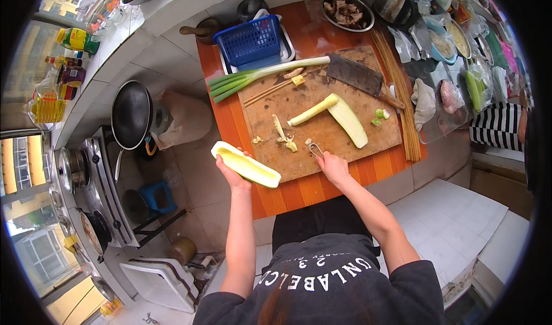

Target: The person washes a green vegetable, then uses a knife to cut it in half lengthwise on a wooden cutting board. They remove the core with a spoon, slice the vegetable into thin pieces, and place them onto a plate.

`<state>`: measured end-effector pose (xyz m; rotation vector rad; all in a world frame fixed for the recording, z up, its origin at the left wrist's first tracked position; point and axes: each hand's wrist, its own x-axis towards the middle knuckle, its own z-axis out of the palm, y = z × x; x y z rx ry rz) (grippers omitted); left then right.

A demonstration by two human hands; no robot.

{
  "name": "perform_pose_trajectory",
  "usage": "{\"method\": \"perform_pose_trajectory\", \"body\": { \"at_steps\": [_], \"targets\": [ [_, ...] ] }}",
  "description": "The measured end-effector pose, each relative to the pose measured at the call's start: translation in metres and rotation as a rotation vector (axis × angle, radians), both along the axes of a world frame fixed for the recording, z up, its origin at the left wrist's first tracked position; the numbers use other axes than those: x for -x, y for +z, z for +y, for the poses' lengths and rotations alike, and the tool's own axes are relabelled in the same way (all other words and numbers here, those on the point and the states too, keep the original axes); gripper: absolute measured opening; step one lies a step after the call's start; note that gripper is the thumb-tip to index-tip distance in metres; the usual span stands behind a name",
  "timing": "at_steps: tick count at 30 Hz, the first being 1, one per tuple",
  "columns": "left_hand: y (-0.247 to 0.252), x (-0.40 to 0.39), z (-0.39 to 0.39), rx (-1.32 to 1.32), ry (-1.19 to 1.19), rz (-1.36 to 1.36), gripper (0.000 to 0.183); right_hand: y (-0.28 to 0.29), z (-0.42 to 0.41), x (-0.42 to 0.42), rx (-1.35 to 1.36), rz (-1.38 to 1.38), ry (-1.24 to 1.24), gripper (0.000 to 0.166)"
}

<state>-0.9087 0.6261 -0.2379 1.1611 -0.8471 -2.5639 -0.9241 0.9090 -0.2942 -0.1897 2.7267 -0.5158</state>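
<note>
My left hand (235,176) holds a hollowed half of a pale green gourd or squash (248,163), cut side up, just off the left edge of the wooden cutting board (310,126). In my right hand (334,167) is a small metal loop tool (316,149), low over the board's near edge. Another squash half (350,122) lies on the board, with a long yellowish strip of core (312,110) touching its far end. Scraped pulp bits (284,139) lie left of the middle. A cleaver (355,76) rests at the board's far right.
A leek or large green onion (267,73), chopsticks (267,93) and ginger pieces (297,80) lie along the far side. Behind stand a blue basket (250,40) and a bowl of meat (347,12). Dry sticks (399,96) lie right; a wok (131,114) is left.
</note>
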Motion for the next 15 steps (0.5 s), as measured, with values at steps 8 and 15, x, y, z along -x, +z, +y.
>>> {"method": "perform_pose_trajectory", "body": {
  "at_steps": [8, 15],
  "targets": [
    [0.000, 0.004, 0.025, 0.052, -0.101, -0.041, 0.054, 0.000, 0.020, -0.013, -0.044, 0.006, -0.008, 0.033],
    [0.006, -0.001, 0.056, 0.067, -0.109, -0.065, 0.054, 0.037, 0.072, 0.010, 0.315, 0.109, -0.174, 0.031]
  ]
}}
